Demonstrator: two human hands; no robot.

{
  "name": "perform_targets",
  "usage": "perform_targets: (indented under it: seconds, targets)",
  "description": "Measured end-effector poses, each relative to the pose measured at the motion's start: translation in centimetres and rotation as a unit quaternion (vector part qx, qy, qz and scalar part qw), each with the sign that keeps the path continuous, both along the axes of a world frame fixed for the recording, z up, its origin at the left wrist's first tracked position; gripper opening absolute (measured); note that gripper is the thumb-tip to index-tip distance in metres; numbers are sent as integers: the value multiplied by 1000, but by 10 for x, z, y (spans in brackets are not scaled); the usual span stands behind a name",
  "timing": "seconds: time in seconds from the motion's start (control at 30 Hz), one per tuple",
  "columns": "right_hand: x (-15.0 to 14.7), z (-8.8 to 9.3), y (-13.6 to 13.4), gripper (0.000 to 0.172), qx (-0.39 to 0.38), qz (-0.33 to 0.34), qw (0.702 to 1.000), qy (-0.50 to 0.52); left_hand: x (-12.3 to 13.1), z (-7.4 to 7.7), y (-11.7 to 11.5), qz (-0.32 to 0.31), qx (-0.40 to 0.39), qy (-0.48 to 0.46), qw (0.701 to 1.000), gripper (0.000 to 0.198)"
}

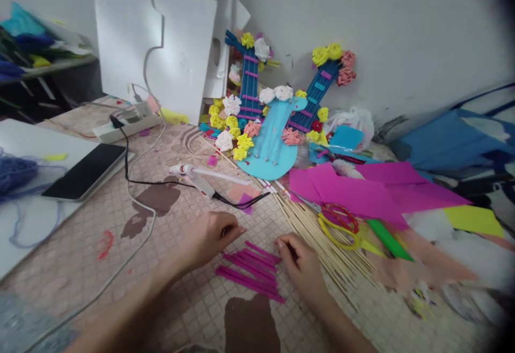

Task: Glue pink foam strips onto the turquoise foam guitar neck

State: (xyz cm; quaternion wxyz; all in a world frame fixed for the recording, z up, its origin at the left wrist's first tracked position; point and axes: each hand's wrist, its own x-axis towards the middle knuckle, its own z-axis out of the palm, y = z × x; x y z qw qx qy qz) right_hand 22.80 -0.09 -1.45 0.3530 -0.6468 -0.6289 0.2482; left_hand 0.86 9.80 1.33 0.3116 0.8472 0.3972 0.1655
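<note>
My left hand (217, 236) is closed, with thumb and index finger nearly together, just above several magenta rolled paper strips (251, 270). The strips lie roughly side by side on the patterned tablecloth. My right hand (301, 262) hovers at their right end, fingers curled and thumb against the index finger. Whether either hand pinches anything small cannot be made out. Thin wooden sticks (317, 235) fan out beside my right hand. Behind the hands a hot glue gun (201, 182) lies with its black cord on the cloth.
Scissors (340, 224) with red and yellow handles rest on the sticks, next to magenta paper sheets (358, 192). A blue guitar-shaped craft (271, 138) with paper flowers leans at the back. A phone (86, 171), power strip (126, 120) and white cable (151, 229) are left.
</note>
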Motion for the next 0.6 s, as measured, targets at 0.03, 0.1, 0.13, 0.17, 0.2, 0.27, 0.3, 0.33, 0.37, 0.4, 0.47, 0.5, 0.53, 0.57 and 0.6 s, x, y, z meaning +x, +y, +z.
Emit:
perform_targets:
  seconds: [0.03,0.1,0.13,0.17,0.2,0.27,0.3,0.33,0.37,0.4,0.47,0.5,0.53,0.57,0.6]
  targets:
    - [0,0,1,18,10,2,1000,-7,1,0,-1,3,-11,-11,1000,28]
    - [1,1,3,17,25,4,1000,-16,0,-2,-3,0,-41,-12,999,19]
    - [1,1,3,17,28,4,999,-18,-1,-3,-3,-2,-57,1,998,18]
    - [1,1,3,17,31,3,999,-18,-2,-3,-3,-2,-69,17,998,18]
    - [1,2,3,17,33,3,999,-18,-3,-3,-3,-6,-78,34,996,20]
    - [1,2,2,16,36,3,999,-18,-5,-1,-2,-18,-83,66,994,23]
    - [1,1,1,15,38,5,999,-19,-6,1,-2,-14,-79,80,994,25]
    - [1,1,1,15,39,6,999,-19,-7,3,-2,-12,-79,91,993,27]
    - [1,0,0,15,39,7,999,-19,-7,5,-2,-5,-78,100,992,28]
    - [1,-1,0,15,38,7,999,-19,-8,7,-1,-1,-78,107,991,29]
    - [0,-2,0,15,37,6,999,-19,-8,10,-1,4,-78,112,991,29]
    - [0,-3,1,15,38,5,999,-19,-8,10,-1,4,-78,112,991,29]
    - [0,-3,1,15,40,4,999,-20,-8,11,0,1,-79,109,991,29]
    - [0,-3,1,15,42,6,999,-20,-8,10,0,-1,-79,104,991,30]
    - [0,-4,1,16,43,7,999,-20,-9,10,1,-3,-79,98,992,30]
